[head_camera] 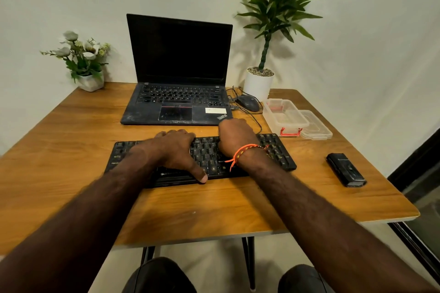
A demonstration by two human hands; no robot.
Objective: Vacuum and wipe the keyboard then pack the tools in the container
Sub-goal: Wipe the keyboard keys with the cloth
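A black keyboard [276,152] lies across the middle of the wooden table [71,131]. My left hand [177,150] spans its left-centre, fingers over the far edge and thumb pressed on the near edge, gripping it. My right hand [235,135], with an orange thread at the wrist, is curled into a fist over the keyboard's far edge; whatever is under its fingers is hidden. A small black handheld vacuum [346,170] lies on the table to the right, apart from both hands. A clear plastic container [284,114] with red latches stands open at the back right, its lid [315,126] beside it.
An open black laptop [177,93] sits behind the keyboard. A wired mouse [248,103] and its cable lie right of it. A white flower pot [91,82] stands at the back left, a tall potted plant [258,83] at the back right. The table's edge runs close on the right.
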